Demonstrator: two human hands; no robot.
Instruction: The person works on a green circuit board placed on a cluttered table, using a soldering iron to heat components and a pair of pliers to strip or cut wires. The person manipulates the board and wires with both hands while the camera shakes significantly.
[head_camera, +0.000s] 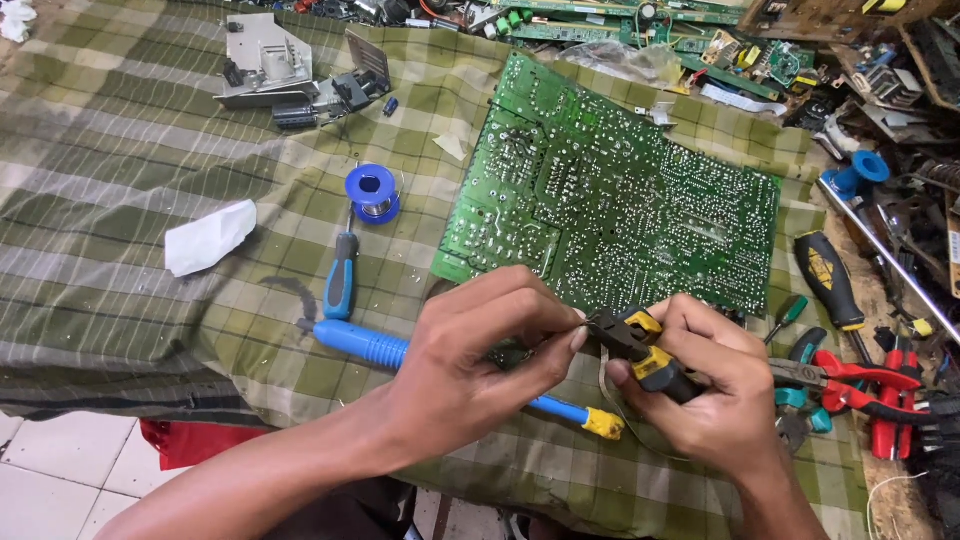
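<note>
At the lower centre of the frame, the right hand (715, 385) is clamped around the black-and-yellow handles of small cutters (640, 350), while the left hand (470, 370) has its fingertips pinched together on something very thin at the cutter tips, too small to make out. The cutters look light and stiff, best held by the padded handles. They sit just below the large green circuit board (620, 195) lying on the checked cloth (120, 190) over the table, with a blue soldering iron (365, 345) under the left hand.

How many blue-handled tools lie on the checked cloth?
2: a small screwdriver below the solder spool, and a long soldering iron partly under the left hand. Others may be hidden.
</note>
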